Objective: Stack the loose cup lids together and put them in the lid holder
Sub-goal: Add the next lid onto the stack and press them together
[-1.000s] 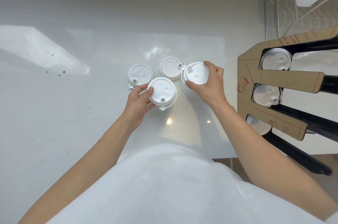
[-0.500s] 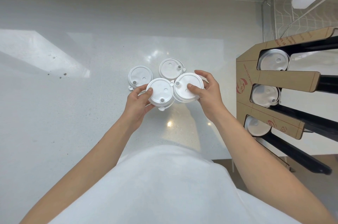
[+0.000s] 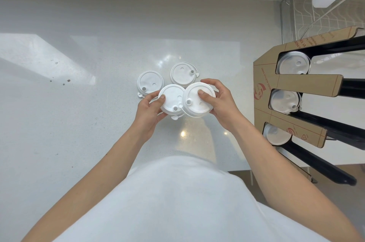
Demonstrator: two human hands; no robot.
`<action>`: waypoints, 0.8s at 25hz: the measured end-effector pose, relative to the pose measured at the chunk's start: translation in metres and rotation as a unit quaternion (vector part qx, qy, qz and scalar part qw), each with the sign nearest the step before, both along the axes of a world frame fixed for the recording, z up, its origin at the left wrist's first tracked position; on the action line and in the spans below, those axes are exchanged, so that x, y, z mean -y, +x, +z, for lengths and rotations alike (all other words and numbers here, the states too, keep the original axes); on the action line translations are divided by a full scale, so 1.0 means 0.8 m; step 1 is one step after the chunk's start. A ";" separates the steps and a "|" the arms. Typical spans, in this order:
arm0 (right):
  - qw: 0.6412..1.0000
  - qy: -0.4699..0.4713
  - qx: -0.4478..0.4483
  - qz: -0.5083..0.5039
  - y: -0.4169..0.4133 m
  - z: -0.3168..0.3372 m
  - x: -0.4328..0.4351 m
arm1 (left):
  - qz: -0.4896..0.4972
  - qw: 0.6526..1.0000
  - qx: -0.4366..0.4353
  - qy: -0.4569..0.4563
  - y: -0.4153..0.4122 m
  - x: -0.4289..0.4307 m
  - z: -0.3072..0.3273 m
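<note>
Here your left hand (image 3: pixel 147 112) pinches a round white plastic cup lid (image 3: pixel 171 101) by its near-left rim, thumb on top and fingers (image 3: pixel 153 101) curled beneath, clamped on it above the glossy white desk (image 3: pixel 79 123). Your right hand (image 3: pixel 221 104) grips a second round white plastic lid (image 3: pixel 197 101), thumb pressed on its top face and fingers wrapped round the far and right edge; its left rim overlaps the right rim of the lid in your left hand, and the two touch. Two more white lids lie flat on the desk just beyond: one to the far left (image 3: pixel 150 83), partly behind the left-hand lid, and one straight ahead (image 3: pixel 182 73) with its plug tab sticking out to the right. Well to your right stands the brown cardboard and black lid holder (image 3: pixel 262 83), its three slots each showing a white lid stack: far (image 3: pixel 292 62), middle (image 3: pixel 284 101) and near (image 3: pixel 276 136)
</note>
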State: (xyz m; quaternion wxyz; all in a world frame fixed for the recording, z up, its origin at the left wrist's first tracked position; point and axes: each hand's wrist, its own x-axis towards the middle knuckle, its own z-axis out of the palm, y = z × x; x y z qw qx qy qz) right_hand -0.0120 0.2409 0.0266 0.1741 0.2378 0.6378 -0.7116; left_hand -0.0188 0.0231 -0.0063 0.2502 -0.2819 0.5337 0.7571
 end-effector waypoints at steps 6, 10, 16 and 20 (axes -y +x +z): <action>0.998 0.046 0.034 -0.014 0.004 -0.007 0.011 | -0.022 1.000 -0.015 0.016 -0.002 -0.001 0.003; 0.997 0.062 0.039 -0.014 0.003 -0.009 0.015 | -0.036 0.999 -0.021 0.015 -0.002 0.000 0.003; 0.999 0.036 0.007 0.022 -0.001 -0.006 0.009 | -0.080 0.996 -0.022 0.025 -0.001 -0.002 0.003; 0.997 0.058 -0.007 0.052 -0.001 -0.007 0.008 | -0.103 0.994 -0.033 0.029 0.001 -0.004 0.004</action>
